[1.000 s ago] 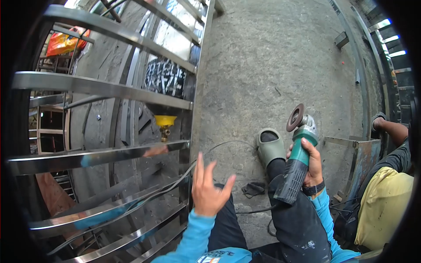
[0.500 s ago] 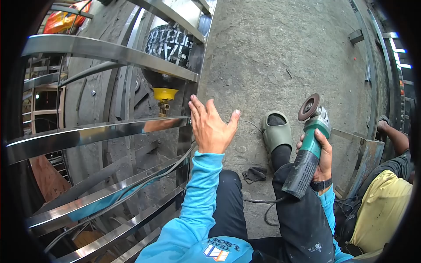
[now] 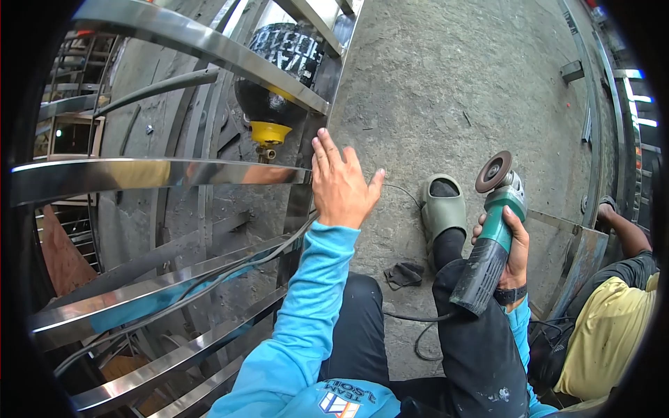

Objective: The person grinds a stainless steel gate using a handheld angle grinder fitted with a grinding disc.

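My left hand [image 3: 345, 184] is spread flat, its fingertips at the side post of a shiny metal frame [image 3: 202, 174], near the end of a crossbar. Nothing is held in it. My right hand [image 3: 514, 251] is wrapped round the body of a green and black angle grinder [image 3: 493, 237], which rests over my right knee. The grinder's brown disc [image 3: 493, 171] points up and away from me. A cable [image 3: 418, 319] runs from the grinder's lower end.
Behind the bars lies a black cylinder [image 3: 279, 63] with a yellow collar [image 3: 269, 132]. A green clog [image 3: 444, 209] is on my foot, beside a dark cloth [image 3: 404, 276] on the concrete floor. Another person in a yellow shirt [image 3: 605, 334] sits at the right.
My left hand has moved slightly up and to the right in view. The metal frame and cylinder have shifted in the picture. The grinder has barely moved.
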Demonstrator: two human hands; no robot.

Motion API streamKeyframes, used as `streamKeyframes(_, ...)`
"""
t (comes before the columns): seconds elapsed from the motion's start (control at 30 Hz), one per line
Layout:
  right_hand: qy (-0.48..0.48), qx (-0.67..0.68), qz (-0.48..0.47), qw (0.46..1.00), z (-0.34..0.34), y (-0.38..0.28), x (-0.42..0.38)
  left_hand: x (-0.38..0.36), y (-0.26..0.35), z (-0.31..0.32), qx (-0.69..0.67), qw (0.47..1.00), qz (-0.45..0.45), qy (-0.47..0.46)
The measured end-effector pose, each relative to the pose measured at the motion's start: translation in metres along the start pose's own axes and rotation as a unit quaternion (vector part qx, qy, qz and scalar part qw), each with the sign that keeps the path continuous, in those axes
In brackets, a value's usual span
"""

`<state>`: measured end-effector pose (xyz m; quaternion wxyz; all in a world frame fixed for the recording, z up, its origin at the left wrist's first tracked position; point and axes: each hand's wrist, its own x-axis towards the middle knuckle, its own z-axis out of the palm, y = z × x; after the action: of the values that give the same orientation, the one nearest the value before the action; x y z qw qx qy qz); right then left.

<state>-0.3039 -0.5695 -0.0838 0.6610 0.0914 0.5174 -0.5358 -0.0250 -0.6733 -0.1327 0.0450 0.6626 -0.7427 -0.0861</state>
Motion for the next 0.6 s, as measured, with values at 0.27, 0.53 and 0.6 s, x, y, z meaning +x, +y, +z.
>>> streamKeyframes(0.27,-0.015,-0.004,-0.039,0.999,0.004,0.013,-0.012,0.013,-0.005,0.004,0.056,0.998,0.025,-0.023)
streamKeyframes(0.53,-0.093,-0.040,-0.163,0.981,0.036,0.013,-0.075,-0.039,0.000,-0.050,-0.072,0.983,-0.021,-0.170)
streamKeyframes(0.6,-0.109,-0.074,-0.199,0.971,0.044,0.012,-0.106,-0.074,0.007,-0.067,-0.177,0.973,0.001,-0.146)
